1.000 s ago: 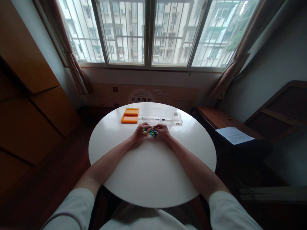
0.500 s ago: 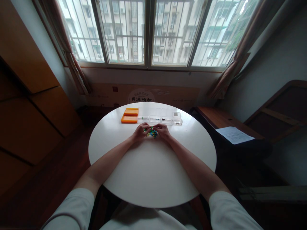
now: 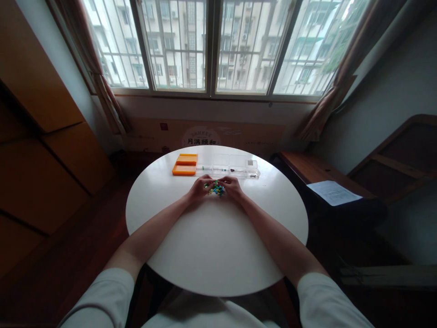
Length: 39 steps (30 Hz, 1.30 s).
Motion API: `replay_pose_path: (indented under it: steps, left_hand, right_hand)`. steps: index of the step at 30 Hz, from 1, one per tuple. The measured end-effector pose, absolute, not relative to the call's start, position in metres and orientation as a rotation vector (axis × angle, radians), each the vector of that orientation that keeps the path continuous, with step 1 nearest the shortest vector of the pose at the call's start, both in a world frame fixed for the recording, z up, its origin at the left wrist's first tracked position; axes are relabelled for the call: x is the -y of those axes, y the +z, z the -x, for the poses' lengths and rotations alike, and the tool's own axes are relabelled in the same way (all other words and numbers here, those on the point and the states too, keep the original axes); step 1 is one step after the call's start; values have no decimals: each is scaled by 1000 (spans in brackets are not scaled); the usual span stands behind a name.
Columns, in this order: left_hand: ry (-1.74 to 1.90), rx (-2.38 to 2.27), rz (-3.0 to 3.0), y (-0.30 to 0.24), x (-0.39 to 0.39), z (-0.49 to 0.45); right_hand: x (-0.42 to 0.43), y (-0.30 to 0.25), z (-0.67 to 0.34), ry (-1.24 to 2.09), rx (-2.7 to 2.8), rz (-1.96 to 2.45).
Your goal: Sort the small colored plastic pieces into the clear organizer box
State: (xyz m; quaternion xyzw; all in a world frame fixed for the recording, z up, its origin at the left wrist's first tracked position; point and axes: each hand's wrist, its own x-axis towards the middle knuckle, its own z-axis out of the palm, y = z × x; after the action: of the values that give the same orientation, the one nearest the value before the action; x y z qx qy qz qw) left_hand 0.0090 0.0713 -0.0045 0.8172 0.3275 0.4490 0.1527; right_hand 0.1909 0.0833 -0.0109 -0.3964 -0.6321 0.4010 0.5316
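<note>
A small heap of green, blue and yellow pieces (image 3: 215,188) lies on the round white table (image 3: 215,246). My left hand (image 3: 200,188) rests at the heap's left side with curled fingers touching it. My right hand (image 3: 232,187) sits at the heap's right side, fingers also curled onto the pieces. Whether either hand pinches a piece is too small to make out. Just beyond the hands lies a clear compartment box (image 3: 229,166) with a few small items in it, and an orange lid (image 3: 185,165) at its left end.
A barred window fills the far wall, with curtains at both sides. Right of the table stands a dark wooden side table with a sheet of paper (image 3: 333,192). Wooden cabinets line the left wall.
</note>
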Motion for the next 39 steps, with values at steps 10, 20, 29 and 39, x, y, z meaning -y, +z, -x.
replay_pose_path:
  steps: [10,20,29,39]
  left_hand:
    - [1301,-932,-2346,-6,-72,-8]
    - [1303,-920,-2306,-6,-73,-8]
    - [1258,-940,-2288,-8,-77,-8]
    - [1262,-998,-2326,-5,-74,-7]
  right_hand:
    - [-81,-8,-191,947,1512,950]
    - [-83,-11,-192,965,1507,931]
    - [-86,-14,-193,980,1538,913]
    - [-82,-10,-192,1022,1555,910]
